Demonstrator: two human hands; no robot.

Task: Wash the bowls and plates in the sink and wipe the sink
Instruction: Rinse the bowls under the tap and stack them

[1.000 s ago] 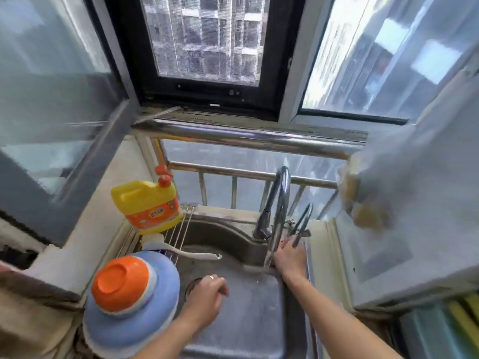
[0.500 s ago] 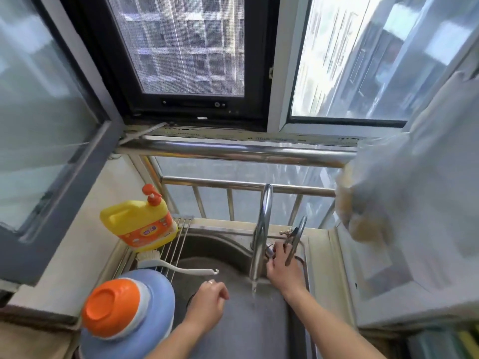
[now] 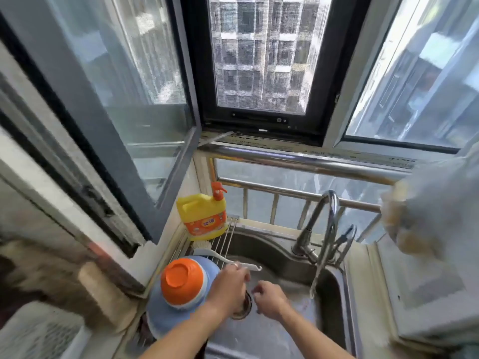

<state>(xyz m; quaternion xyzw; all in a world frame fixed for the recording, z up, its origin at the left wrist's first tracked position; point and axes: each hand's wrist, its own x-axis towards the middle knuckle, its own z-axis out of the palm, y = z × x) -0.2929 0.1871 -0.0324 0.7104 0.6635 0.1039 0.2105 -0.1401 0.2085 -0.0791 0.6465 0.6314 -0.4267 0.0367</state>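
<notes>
An orange bowl [image 3: 181,278] lies upside down on a stack of blue plates [image 3: 160,322] at the left edge of the steel sink [image 3: 272,250]. Both hands hang low in the basin by the drain [image 3: 245,310]. My left hand [image 3: 229,283] hovers beside the bowl, fingers loosely curled with nothing seen in them. Just to its right, my right hand [image 3: 269,297] points bent fingers down at the drain, and nothing shows in it either. A thin stream of water [image 3: 315,283] runs from the faucet [image 3: 329,221] to the right of both hands.
A yellow detergent bottle [image 3: 202,216] stands on a wire rack [image 3: 229,237] at the sink's back left, with a white dish brush [image 3: 228,260] below it. An open window sash [image 3: 155,151] juts in at the left. A pale plastic bag [image 3: 427,216] hangs at the right.
My right hand left the faucet lever and came down beside my left hand at the drain. Water keeps running. The view swung left and up.
</notes>
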